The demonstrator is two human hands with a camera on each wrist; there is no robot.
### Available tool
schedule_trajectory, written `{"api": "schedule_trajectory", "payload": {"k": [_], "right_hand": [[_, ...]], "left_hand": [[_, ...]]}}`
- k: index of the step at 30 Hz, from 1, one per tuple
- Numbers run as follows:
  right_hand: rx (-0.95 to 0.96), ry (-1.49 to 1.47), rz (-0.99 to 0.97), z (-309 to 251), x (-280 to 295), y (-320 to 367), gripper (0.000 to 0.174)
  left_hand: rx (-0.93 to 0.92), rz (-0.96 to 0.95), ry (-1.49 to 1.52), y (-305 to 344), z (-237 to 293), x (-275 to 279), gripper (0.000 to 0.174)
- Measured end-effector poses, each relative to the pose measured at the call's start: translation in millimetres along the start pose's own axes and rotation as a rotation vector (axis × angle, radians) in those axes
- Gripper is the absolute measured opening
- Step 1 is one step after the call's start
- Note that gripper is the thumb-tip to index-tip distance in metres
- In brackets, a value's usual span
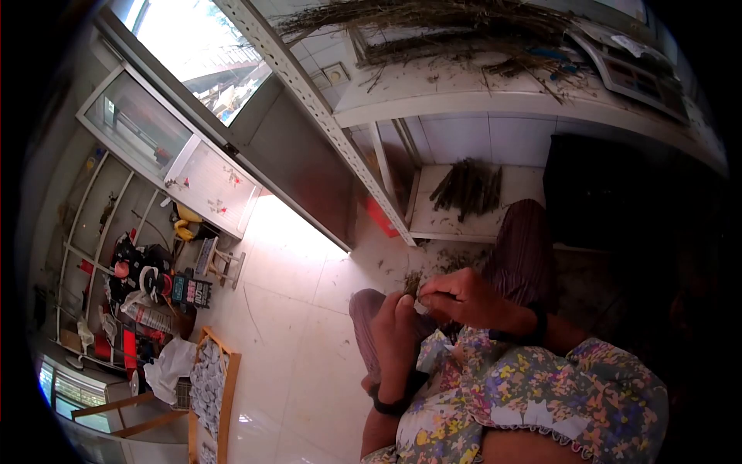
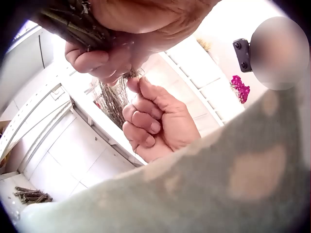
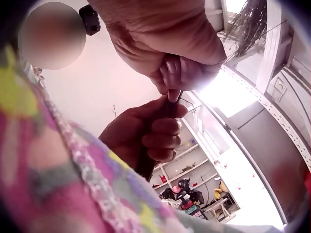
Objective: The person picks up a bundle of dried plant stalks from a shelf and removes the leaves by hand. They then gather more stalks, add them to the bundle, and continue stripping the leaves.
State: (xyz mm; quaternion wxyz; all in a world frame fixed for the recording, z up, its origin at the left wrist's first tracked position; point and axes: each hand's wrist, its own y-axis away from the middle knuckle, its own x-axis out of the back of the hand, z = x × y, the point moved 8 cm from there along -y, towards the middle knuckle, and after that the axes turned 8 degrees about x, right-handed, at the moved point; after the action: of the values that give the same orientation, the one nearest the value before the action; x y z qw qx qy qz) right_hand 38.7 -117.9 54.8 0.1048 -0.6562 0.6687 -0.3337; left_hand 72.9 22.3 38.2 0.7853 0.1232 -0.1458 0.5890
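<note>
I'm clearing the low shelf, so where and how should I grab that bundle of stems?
Probably grip the bundle of stems across its middle, fingers wrapped over the stems, coming in from the open front of the low shelf. The stems lie roughly side by side with uneven ends, and the upper shelf sits above them.

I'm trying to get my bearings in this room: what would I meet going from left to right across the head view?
White rack, grey door, left hand, right hand, black wristband on the right wrist, large black object.
</note>
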Motion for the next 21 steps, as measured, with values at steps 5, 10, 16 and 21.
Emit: {"api": "schedule_trajectory", "payload": {"k": [5, 10, 16, 21], "right_hand": [[-0.199, -0.134, -0.002, 16.1, -4.7, 6.8, 0.016], [-0.337, -0.424, -0.007, 26.8, -11.6, 10.1, 0.018], [-0.258, -0.448, 0.061, 30.0, -4.5, 11.2, 0.011], [-0.086, -0.323, 0.117, 25.7, 0.7, 8.4, 0.009]], "left_hand": [[-0.025, 0.001, 0.300, 3.1, 3.5, -3.5, 0.017], [-0.054, 0.012, 0.327, 3.0, 2.3, -4.2, 0.015], [0.051, -0.097, 0.492, 5.6, 5.1, -10.6, 0.015], [0.146, -0.201, 0.623, 6.8, 2.0, -16.6, 0.015]]}}
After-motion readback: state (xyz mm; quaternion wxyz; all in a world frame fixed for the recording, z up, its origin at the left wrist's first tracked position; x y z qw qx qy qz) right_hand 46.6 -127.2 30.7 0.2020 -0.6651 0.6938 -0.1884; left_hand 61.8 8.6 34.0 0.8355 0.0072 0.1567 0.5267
